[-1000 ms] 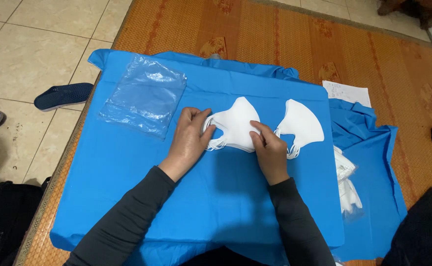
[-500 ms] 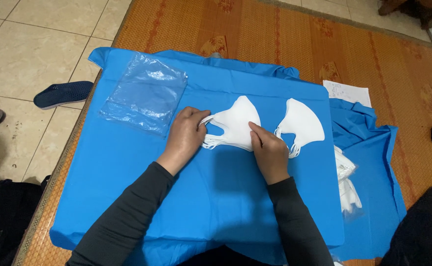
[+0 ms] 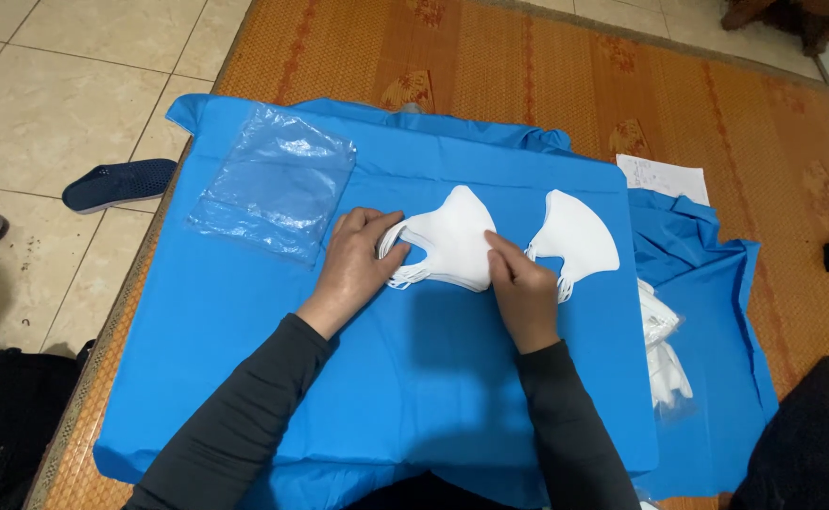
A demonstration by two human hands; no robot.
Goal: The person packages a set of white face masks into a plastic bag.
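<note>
— Masks, white, a small stack (image 3: 448,241): I have them mid-way across the blue cloth (image 3: 245,378), pinched from both sides. Start at the left, what do you see?

— Clear plastic bags (image 3: 273,184) lie flat near the cloth's left edge, well apart from my left hand (image 3: 353,264). That hand is closed on the stack's ear loops, fingers curled over them.

— Risk there?

— I judge the loops could snag or slip out unevenly, and the stack would fan apart if either side lets go.

— And the right?

— My right hand (image 3: 518,288) presses fingertips on the stack's right edge, gripping it lightly. Just beside it sits a second pile of masks (image 3: 575,241); a sideways nudge could knock that one askew.

— Room to move?

— Open cloth toward me, plenty of it. Past the right edge the cloth drops onto a woven mat (image 3: 528,66), where a bagged bundle (image 3: 665,359) lies close to the edge; anything pushed that way could slide off.
</note>
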